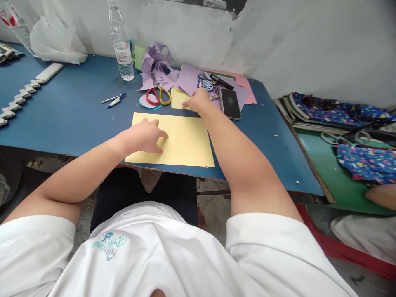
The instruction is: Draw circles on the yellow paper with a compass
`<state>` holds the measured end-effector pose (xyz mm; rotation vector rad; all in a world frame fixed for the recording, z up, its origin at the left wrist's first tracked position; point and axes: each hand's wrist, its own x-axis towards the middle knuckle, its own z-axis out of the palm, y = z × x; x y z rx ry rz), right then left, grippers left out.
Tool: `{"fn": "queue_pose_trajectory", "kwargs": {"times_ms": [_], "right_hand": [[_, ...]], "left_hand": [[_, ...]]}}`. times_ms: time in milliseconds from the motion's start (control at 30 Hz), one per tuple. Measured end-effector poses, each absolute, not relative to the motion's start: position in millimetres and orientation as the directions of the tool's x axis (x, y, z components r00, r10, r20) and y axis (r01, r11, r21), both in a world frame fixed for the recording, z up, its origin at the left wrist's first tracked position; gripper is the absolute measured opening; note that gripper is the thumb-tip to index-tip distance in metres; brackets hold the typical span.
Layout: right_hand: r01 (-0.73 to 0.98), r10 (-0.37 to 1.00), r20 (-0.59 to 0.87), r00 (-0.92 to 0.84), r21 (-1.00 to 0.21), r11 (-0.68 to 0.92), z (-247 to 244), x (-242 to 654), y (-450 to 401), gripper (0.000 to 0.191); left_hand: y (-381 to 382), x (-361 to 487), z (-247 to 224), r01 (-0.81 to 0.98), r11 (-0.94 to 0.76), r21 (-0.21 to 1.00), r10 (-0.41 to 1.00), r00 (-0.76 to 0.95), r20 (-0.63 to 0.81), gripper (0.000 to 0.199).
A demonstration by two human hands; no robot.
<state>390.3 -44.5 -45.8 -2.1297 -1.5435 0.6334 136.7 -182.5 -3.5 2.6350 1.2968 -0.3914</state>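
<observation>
A large yellow sheet of paper (185, 142) lies flat at the table's front edge. My left hand (147, 136) rests over its left part, fingers spread, holding nothing. Beyond the sheet, my right hand (199, 101) reaches to a smaller yellow paper piece (177, 99), its fingertips at that piece and its fingers partly hidden; I see no grip on it. Scissors (159, 95) with one red and one yellow handle lie just left of the small piece, over round paper cutouts (145, 101). A phone (230, 103) lies right of my right hand.
Purple paper scraps (159, 68), purple sheets (188, 76) and pink paper (247, 84) lie at the back. Two pens (114, 100), a water bottle (122, 49), a folded paper strip (23, 97) and a plastic bag (57, 37) are leftward. Another person's arm (382, 196) shows at right.
</observation>
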Motion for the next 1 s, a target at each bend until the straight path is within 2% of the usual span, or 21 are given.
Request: {"fn": "queue_pose_trajectory", "kwargs": {"times_ms": [100,200,333,433,533,600,700,800,867,1000], "right_hand": [[0.626,0.963,-0.134,0.233,-0.737,-0.254,-50,376,-57,0.049],[0.467,0.985,-0.127,0.114,-0.869,-0.166,-67,354,-84,0.049],[0.288,0.998,-0.060,-0.026,-0.956,-0.050,-96,332,-122,0.035],[0.191,0.997,0.025,-0.079,-0.981,0.040,-110,327,-136,0.034],[0.117,0.989,0.090,-0.114,-0.988,0.103,-117,328,-139,0.051],[0.078,0.985,0.116,-0.129,-0.989,0.127,-120,329,-140,0.066],[0.029,0.980,0.122,-0.155,-0.991,0.128,-120,330,-143,0.081],[-0.011,0.977,0.107,-0.186,-0.994,0.107,-118,331,-148,0.082],[-0.033,0.975,0.098,-0.199,-0.995,0.093,-117,331,-151,0.079],[-0.072,0.974,0.086,-0.208,-0.995,0.073,-113,333,-156,0.076]], "left_hand": [[-182,137,-2,0.793,-0.608,0.038,0.746,0.587,-0.316,0.078],[-182,137,0,0.792,-0.609,0.034,0.742,0.584,-0.328,0.078],[-186,137,-1,0.789,-0.613,0.047,0.731,0.589,-0.345,0.080],[-187,136,-5,0.786,-0.615,0.058,0.724,0.593,-0.353,0.085],[-176,128,-2,0.779,-0.617,0.113,0.705,0.611,-0.361,0.079],[-155,116,8,0.782,-0.588,0.205,0.695,0.618,-0.368,0.067],[-110,88,26,0.837,-0.498,0.228,0.798,0.545,-0.258,0.056],[-68,60,34,0.919,-0.368,0.139,0.918,0.383,-0.104,0.053],[-50,45,28,0.953,-0.283,0.106,0.953,0.292,-0.082,0.041],[-37,29,9,0.960,-0.224,0.168,0.967,0.241,-0.085,0.037]]}}
